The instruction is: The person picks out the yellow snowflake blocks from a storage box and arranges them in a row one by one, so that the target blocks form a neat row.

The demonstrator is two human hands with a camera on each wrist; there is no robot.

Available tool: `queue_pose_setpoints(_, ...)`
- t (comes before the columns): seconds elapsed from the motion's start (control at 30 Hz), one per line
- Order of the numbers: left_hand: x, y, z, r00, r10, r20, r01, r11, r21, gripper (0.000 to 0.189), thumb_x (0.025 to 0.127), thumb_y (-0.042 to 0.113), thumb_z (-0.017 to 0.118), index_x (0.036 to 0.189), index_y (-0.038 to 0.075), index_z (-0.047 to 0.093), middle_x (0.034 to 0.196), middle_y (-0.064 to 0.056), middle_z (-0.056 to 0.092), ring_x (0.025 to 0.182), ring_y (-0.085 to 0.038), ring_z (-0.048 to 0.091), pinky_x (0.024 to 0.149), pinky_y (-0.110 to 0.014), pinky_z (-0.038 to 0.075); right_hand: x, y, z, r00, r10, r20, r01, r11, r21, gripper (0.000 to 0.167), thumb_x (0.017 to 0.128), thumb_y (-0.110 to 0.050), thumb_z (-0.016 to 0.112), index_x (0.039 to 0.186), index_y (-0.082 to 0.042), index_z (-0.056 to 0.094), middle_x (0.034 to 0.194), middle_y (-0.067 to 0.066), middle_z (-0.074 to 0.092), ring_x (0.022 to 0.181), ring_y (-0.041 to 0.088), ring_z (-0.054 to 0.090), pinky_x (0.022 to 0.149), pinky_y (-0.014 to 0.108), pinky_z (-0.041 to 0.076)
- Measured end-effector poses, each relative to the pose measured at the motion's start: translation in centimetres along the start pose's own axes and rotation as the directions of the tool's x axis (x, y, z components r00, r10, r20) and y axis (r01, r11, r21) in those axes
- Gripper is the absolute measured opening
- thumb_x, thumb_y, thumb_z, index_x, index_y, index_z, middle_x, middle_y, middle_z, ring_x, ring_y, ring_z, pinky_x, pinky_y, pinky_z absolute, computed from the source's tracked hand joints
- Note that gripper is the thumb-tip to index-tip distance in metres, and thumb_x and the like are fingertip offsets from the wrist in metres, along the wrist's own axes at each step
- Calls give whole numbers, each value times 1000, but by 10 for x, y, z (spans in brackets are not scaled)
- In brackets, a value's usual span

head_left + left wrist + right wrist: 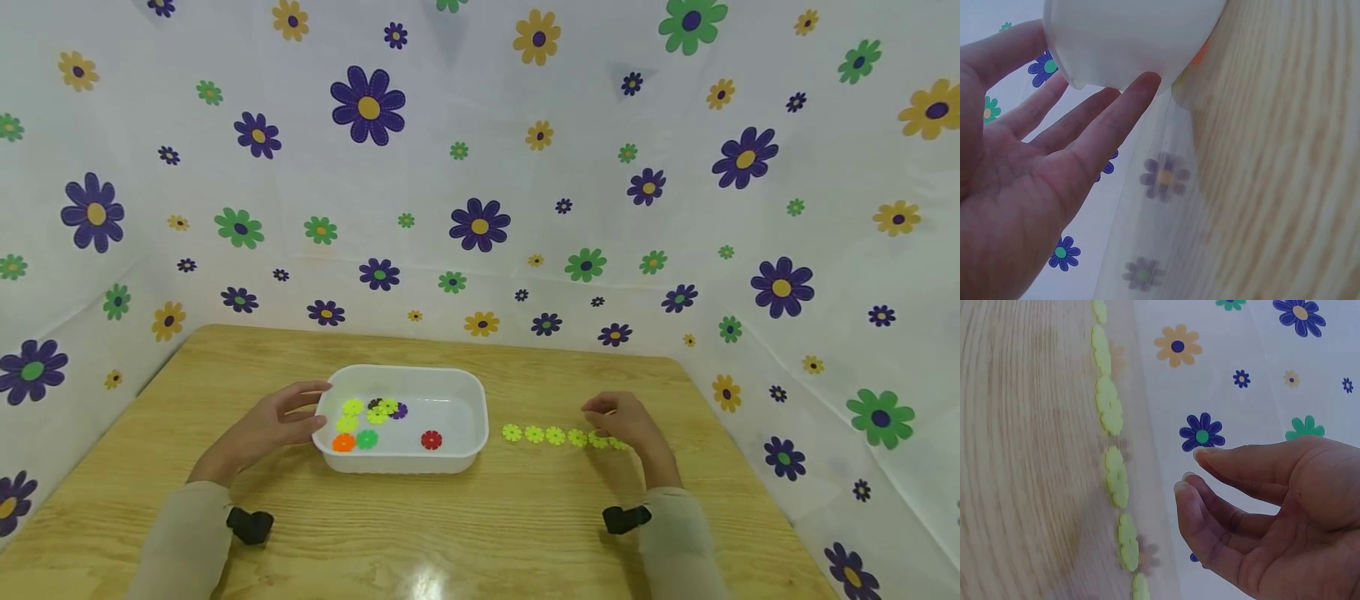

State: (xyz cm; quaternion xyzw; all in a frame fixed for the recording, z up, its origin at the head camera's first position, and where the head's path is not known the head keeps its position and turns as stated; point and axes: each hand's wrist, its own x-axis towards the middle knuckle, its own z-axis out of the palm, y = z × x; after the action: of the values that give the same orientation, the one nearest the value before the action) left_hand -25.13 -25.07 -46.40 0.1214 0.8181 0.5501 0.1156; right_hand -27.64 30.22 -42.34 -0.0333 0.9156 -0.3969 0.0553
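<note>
My left hand (pixel 273 427) is at the left end of a white plastic tray (pixel 405 463), its outstretched fingers touching the rim. In the left wrist view, fingertips (pixel 1147 80) rest against the tray's outer wall (pixel 1122 44). Inside the tray lie flower-shaped plastic discs: several yellow ones (pixel 352 407), an orange disc (pixel 343 442), a green disc (pixel 367 439), a red disc (pixel 431 439) and a purple disc (pixel 402 410). My right hand (pixel 626 422) hovers over a row of yellow discs (pixel 555 436), partly hiding its right end. Its thumb and fingers bend loosely with nothing between them.
Everything stands on a wood-grain table (pixel 420 525). A white cloth (pixel 435 183) printed with flowers hangs behind the table and along both sides. A dark wrist camera (pixel 251 525) sits on the left sleeve and another black camera (pixel 626 519) on the right.
</note>
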Motion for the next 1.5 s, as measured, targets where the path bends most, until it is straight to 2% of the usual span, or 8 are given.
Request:
queue_pose_setpoints(0.23,0,1,-1,1000,-5,0,5,1000,6,67,102,29,65,159,10,34,167,-26,27,148,-55,37,105,-49,57,9,-31,17,999,-21,33,22,1000,-18,25,101,-9,62,119,8,67,111,23,70,90,29,72,86,46,65)
queue_pose_setpoints(0.37,0,0,-2,1000,-14,-6,14,1000,5,67,102,29,65,159,11,34,167,-25,28,148,-54,36,106,-51,56,18,-50,26,996,-60,66,60,998,-7,23,101,-8,62,117,8,67,109,21,70,89,28,72,87,47,64)
queue_pose_setpoints(0.6,0,-1,1,1000,-26,-12,26,1000,11,67,102,31,65,159,13,35,168,-24,27,149,-54,36,107,-52,55,29,-83,51,992,-83,95,86,996,-24,18,100,-8,64,112,4,70,105,16,71,84,21,70,86,45,65)
queue_pose_setpoints(0.83,0,-1,1,1000,-27,-4,27,1000,-4,67,102,30,64,159,12,34,167,-27,28,147,-54,37,106,-50,56,35,-109,76,984,-135,116,136,991,5,14,98,-8,67,107,1,72,100,14,71,80,18,69,85,45,65)
queue_pose_setpoints(1.03,0,-1,0,1000,-22,-1,22,1000,-9,67,102,29,64,159,12,34,166,-27,28,147,-54,38,106,-49,57,40,-128,97,976,-163,142,163,987,12,13,98,-8,68,107,0,73,95,11,70,76,17,67,84,43,65)
queue_pose_setpoints(1.3,0,-1,1,1000,-27,-1,27,1000,-9,67,102,30,64,159,12,34,167,-27,28,148,-54,37,106,-49,56,46,-144,120,956,-206,209,210,978,6,16,98,-6,68,109,3,73,91,12,70,73,16,68,81,42,65)
queue_pose_setpoints(1.5,0,-2,-1,1000,-30,-5,30,999,-16,67,102,29,64,160,13,34,167,-25,28,148,-54,37,106,-49,56,51,-150,137,952,-209,225,217,976,-15,12,97,-7,69,106,1,74,92,10,71,73,15,67,74,29,64)
